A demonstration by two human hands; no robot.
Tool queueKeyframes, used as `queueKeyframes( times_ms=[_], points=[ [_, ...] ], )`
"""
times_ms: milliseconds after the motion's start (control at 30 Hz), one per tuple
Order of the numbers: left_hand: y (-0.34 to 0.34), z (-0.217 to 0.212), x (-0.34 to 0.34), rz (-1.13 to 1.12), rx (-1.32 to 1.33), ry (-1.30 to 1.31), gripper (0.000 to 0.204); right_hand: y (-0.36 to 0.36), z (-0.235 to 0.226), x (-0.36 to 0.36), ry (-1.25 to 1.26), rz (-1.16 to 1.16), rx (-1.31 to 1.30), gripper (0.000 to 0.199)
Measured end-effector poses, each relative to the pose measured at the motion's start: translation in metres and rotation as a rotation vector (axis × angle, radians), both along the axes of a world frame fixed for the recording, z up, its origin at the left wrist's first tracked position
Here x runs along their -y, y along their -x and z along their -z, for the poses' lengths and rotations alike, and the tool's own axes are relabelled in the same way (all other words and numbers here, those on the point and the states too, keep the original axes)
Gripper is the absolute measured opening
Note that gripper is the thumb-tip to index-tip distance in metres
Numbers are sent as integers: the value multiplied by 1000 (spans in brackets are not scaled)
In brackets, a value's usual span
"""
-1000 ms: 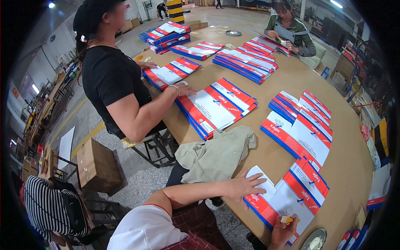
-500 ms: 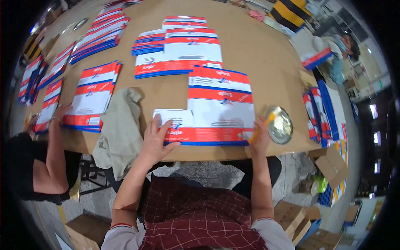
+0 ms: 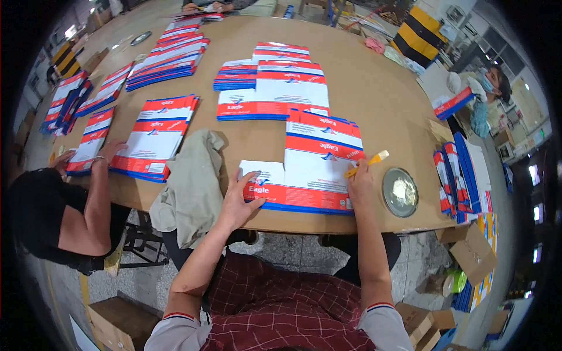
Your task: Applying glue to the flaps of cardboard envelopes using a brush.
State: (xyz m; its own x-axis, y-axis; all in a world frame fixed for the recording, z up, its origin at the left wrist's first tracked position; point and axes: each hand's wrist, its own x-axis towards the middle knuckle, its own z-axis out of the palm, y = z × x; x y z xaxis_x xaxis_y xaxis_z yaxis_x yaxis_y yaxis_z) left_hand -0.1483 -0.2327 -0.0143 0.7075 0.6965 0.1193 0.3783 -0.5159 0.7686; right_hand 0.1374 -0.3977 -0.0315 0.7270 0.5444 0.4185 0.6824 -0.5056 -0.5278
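Observation:
In front of me lies a stack of printed red, white and blue paper sleeves, its layers staggered. My left hand rests on the small near-left part of it, fingers spread. My right hand grips a yellow paste brush at the stack's right edge, with the pale bristle end pointing up and right. A round metal dish holding white paste stands just right of that hand.
A grey cloth hangs over the table edge at left. More sleeve stacks lie beyond and to the left, where a co-worker's hands rest on sleeves. Another person stands at far right. Open cardboard boxes sit below the right edge.
My right hand has drawn the brush away from the dish to the stack's right edge. My left hand stays on the sleeves. The whole view has shifted a little.

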Motion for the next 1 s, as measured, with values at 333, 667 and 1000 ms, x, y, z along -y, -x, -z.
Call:
queueKeyframes(
  times_ms=[333, 667, 1000],
  points=[
    [0, 1, -20, -84, 466, 1359, 36, 2, -1, 4, 56, 10, 149, 26],
    [47, 20, 39, 56, 626, 1312, 42, 25, 6, 49, 95, -31, 181, 22],
    [75, -22, 12, 255, 760, 940, 49, -12, -16, 20, -953, -9, -283, 18]
  ],
)
